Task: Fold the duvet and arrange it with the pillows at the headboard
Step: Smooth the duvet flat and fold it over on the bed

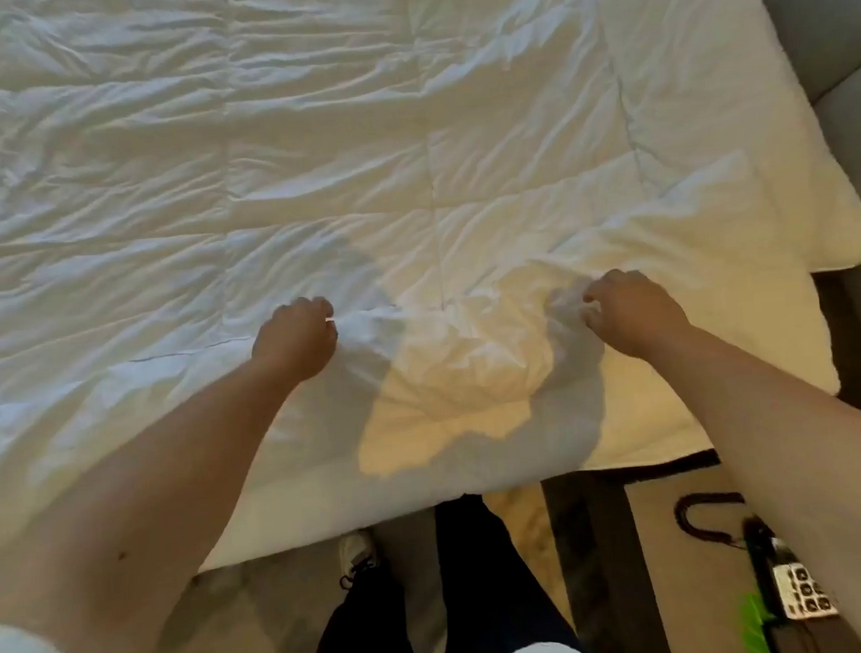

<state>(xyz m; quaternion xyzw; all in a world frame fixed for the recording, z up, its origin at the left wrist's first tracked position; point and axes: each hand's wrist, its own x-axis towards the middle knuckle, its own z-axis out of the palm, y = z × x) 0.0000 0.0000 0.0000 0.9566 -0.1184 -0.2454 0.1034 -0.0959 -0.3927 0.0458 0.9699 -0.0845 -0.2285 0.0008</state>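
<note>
White sleeves and dark trousers sit nearest, at 6 o'clock, with a power strip on the floor at 4. Beyond them both arms reach onto the duvet. Left hand and right hand each have fingers curled, bunching its cloth. Farther off, the duvet spreads wrinkled over the bed toward 12, and a pillow lies at 2.

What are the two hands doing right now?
Left hand: fingers curled, gripping a bunch of the white duvet.
Right hand: also gripping the duvet's fabric.
</note>
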